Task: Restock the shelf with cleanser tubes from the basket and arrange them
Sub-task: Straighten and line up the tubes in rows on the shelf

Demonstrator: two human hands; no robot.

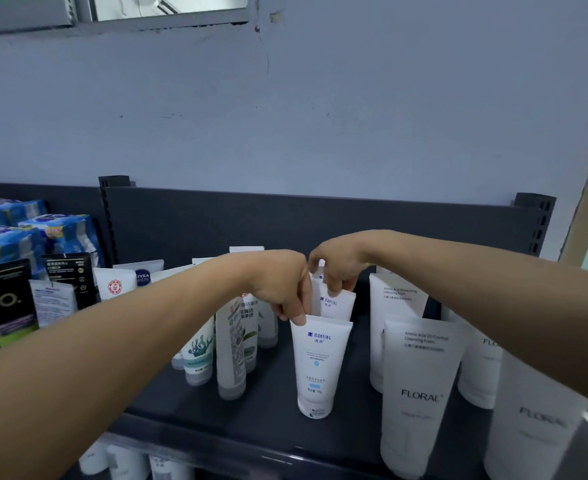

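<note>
Blue wipe packs (60,233) sit far left on the dark shelf (271,403). The left hand (282,289) has its grip pinched on the crimped top of the front Manting tube (316,365), which stands upright. Just behind, the right hand (337,265) pinches the rear Manting tube (334,303). Floral tubes (420,393) stand to the right.

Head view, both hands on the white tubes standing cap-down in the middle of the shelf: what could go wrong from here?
1. The front tube stands on its narrow cap while the left hand pinches only its top edge; letting go off balance might tip it.
2. It stands near the shelf front edge, so a fall could carry it off.
3. The right hand grips the rear tube just behind; a knock could topple both.
</note>
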